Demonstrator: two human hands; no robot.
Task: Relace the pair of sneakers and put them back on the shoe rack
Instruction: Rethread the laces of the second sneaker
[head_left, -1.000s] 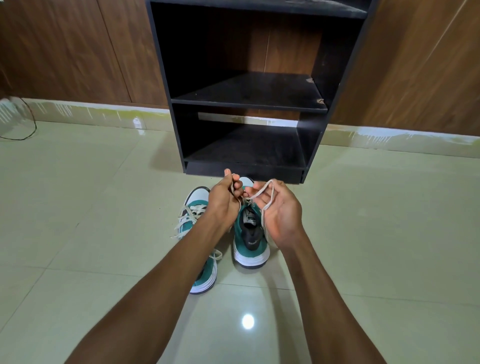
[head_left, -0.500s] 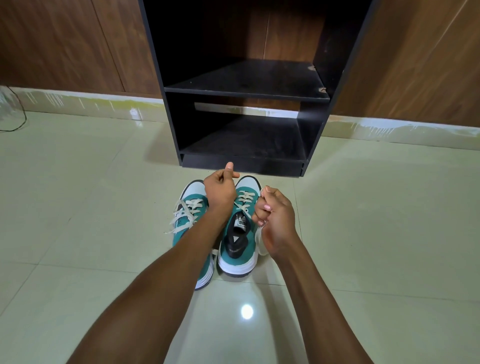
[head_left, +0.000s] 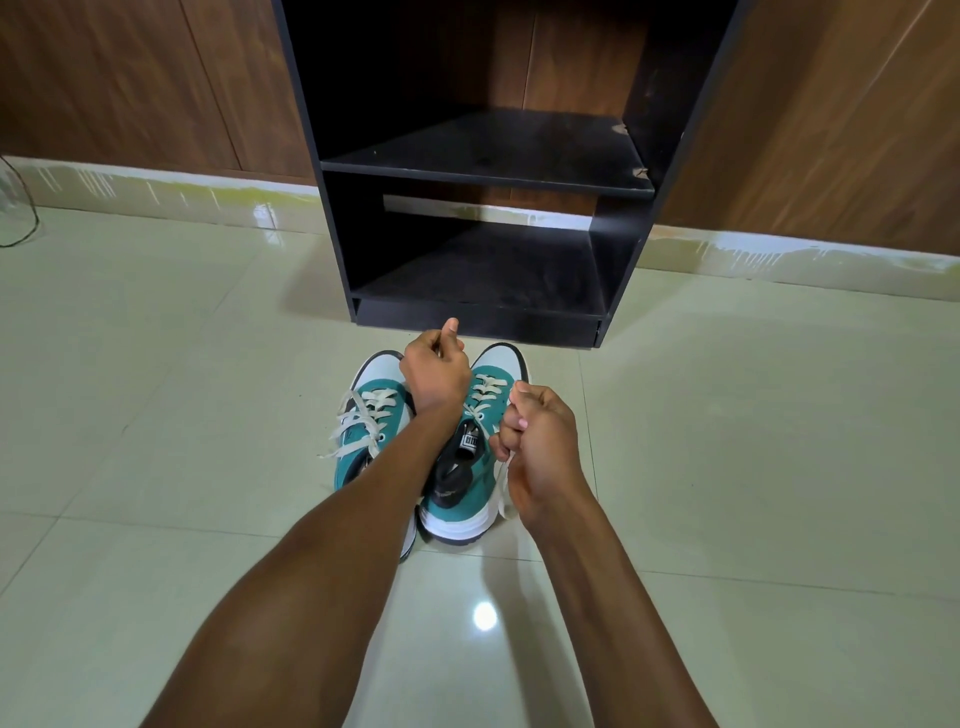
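1. While both arms reach forward over the pale tiled floor (head_left: 156, 389), two teal-and-white sneakers stand side by side on it, toes pointing at the shoe rack (head_left: 488, 171) and touching or nearly touching each other along their inner sides.
2. One left sneaker (head_left: 363, 436) has its cream lace crossed through the eyelets, with two loose ends trailing off its outer side onto the tiles; the left forearm covers its heel.
3. One right sneaker (head_left: 467, 467) is laced only over the front rows; its black tongue stands up and the dark opening shows behind it.
4. One left hand (head_left: 434, 376) hovers between the two toe caps, fingers curled into a closed fist with the thumb sticking up toward the rack. Whether a lace end is pinched inside that fist cannot be told.
5. One right hand (head_left: 540, 452) sits just beside the outer edge of the right sneaker, fingers closed tightly on one cream lace (head_left: 503, 486); a strand comes out above the knuckles and another hangs below the fist alongside the white sole.
6. One black shoe rack stands against the wooden wall panels (head_left: 130, 78), just beyond the toes, with two open compartments showing, one above the other, and no shoes on either shelf.
7. One thin dark cable (head_left: 26, 228) lies at the far left edge of the floor.
8. One round spot of light (head_left: 484, 617) reflects off the tile between the forearms.
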